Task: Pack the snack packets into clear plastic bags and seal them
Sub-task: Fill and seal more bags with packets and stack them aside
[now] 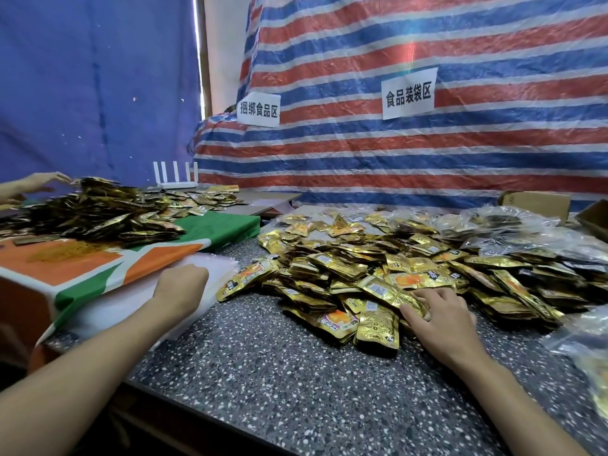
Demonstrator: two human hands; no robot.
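Observation:
A wide heap of gold snack packets (388, 271) covers the speckled grey table (279, 373) in front of me. My right hand (441, 320) lies on the heap's near edge, fingers spread over a few packets. My left hand (181, 284) is curled at the edge of a stack of clear plastic bags (131, 311) at the left; what its fingers pinch is hidden. Filled clear bags of packets (513, 232) lie at the back right, and another filled bag (589, 350) sits at the right edge.
A second pile of gold packets (98, 212) rests on a green, orange and white cloth (217, 228) at the left, where another person's hands (39, 184) reach in. A white router (176, 177) and cardboard boxes (539, 202) stand before the striped tarp wall.

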